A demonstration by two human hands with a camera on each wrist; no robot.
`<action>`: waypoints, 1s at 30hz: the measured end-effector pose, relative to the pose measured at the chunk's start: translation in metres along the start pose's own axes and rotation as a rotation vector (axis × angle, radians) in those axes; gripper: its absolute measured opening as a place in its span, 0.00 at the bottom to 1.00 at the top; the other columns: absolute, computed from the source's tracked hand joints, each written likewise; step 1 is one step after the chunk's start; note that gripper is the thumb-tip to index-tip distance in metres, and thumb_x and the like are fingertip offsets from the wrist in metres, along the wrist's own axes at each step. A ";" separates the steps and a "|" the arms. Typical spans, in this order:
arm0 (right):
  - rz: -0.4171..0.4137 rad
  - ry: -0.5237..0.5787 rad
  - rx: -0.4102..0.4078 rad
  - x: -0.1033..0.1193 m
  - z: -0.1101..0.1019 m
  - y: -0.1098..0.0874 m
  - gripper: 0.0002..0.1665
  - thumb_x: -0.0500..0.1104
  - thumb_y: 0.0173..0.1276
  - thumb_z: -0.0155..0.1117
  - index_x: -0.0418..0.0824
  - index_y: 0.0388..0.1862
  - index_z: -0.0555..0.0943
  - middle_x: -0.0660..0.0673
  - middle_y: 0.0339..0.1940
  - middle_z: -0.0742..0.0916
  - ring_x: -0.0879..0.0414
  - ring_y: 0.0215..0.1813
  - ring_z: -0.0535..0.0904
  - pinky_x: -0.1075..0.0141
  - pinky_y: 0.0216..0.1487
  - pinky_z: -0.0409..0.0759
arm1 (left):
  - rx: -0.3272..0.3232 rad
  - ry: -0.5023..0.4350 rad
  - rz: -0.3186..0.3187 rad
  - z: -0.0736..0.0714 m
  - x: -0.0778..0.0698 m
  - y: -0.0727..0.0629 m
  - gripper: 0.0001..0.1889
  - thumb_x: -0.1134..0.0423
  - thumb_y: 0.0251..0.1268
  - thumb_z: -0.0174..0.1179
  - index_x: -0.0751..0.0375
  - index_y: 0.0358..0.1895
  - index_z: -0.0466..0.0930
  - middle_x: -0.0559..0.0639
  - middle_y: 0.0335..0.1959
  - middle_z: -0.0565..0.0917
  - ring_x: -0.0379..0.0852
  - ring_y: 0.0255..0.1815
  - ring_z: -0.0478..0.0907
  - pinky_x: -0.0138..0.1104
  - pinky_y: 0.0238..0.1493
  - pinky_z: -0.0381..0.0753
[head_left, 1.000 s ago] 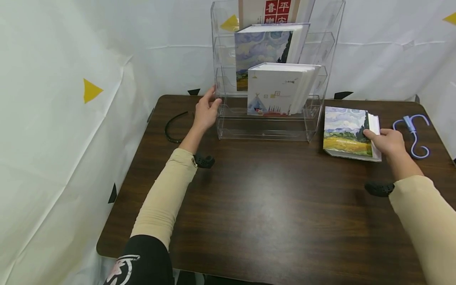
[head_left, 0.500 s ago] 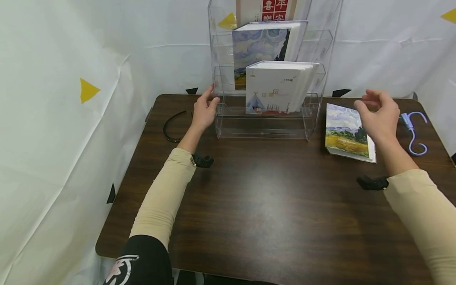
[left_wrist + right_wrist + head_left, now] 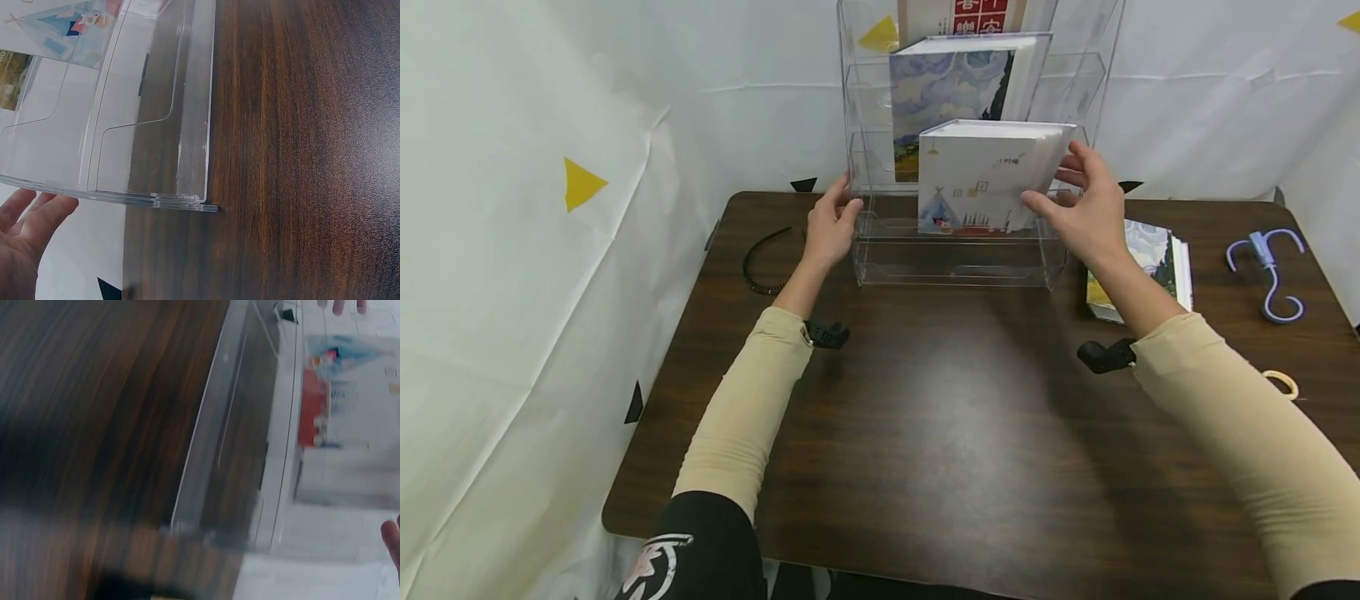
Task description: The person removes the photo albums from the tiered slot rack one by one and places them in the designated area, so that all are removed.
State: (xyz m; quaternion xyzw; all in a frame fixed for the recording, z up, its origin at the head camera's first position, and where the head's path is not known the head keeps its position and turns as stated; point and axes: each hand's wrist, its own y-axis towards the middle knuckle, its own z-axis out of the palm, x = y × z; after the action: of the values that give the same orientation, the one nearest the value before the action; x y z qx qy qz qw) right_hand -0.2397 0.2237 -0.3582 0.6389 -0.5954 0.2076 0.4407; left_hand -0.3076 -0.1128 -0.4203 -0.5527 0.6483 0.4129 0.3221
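Note:
A clear acrylic display rack (image 3: 951, 273) stands at the back of the table, holding photo albums on its tiers. My left hand (image 3: 832, 227) touches the rack's left side; in the left wrist view its fingers (image 3: 53, 215) lie along the outside of the side panel. On a lower tier sits a thick white album (image 3: 977, 175) with a blue tent drawing. My right hand (image 3: 1086, 200) is at this album's right edge, thumb and fingers spread apart. The blurred right wrist view shows a fingertip (image 3: 391, 534) beside the album, with a gap between them.
Higher tiers hold a painted-landscape album (image 3: 951, 100) and a beige album (image 3: 925, 18) with red characters. Another landscape album (image 3: 1180, 271) lies on the table, partly behind the right forearm. A purple hook-shaped item (image 3: 1270, 271), a black band (image 3: 756, 262) and a yellowish ring (image 3: 1283, 383) lie nearby.
My right hand has let go of the landscape album on the table, lifted, and moved left to the white album in the rack. My left hand has stayed at the rack's side.

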 end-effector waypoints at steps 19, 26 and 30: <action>0.124 0.087 0.175 -0.009 0.014 0.021 0.34 0.46 0.56 0.78 0.44 0.61 0.77 0.44 0.59 0.83 0.53 0.57 0.80 0.58 0.55 0.79 | 0.016 0.011 0.019 0.003 0.005 -0.002 0.27 0.59 0.77 0.52 0.53 0.76 0.61 0.58 0.60 0.78 0.50 0.58 0.79 0.42 0.52 0.77; -0.009 0.137 0.118 0.012 -0.004 0.013 0.32 0.40 0.56 0.78 0.44 0.60 0.79 0.46 0.57 0.84 0.56 0.56 0.81 0.63 0.54 0.79 | 0.013 0.009 0.025 0.004 0.005 -0.001 0.27 0.59 0.77 0.52 0.54 0.76 0.61 0.58 0.60 0.78 0.50 0.58 0.79 0.41 0.52 0.78; -0.114 0.333 0.061 0.021 -0.027 0.004 0.31 0.30 0.54 0.76 0.40 0.58 0.81 0.45 0.53 0.86 0.57 0.53 0.82 0.68 0.51 0.79 | 0.008 0.011 0.020 0.004 0.005 -0.001 0.27 0.58 0.77 0.51 0.53 0.76 0.61 0.57 0.61 0.77 0.50 0.58 0.79 0.41 0.53 0.77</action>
State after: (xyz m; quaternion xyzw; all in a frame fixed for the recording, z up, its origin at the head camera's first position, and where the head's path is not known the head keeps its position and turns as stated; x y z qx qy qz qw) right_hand -0.2321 0.2337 -0.3256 0.6414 -0.4705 0.3031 0.5247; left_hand -0.3073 -0.1116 -0.4269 -0.5473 0.6573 0.4102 0.3166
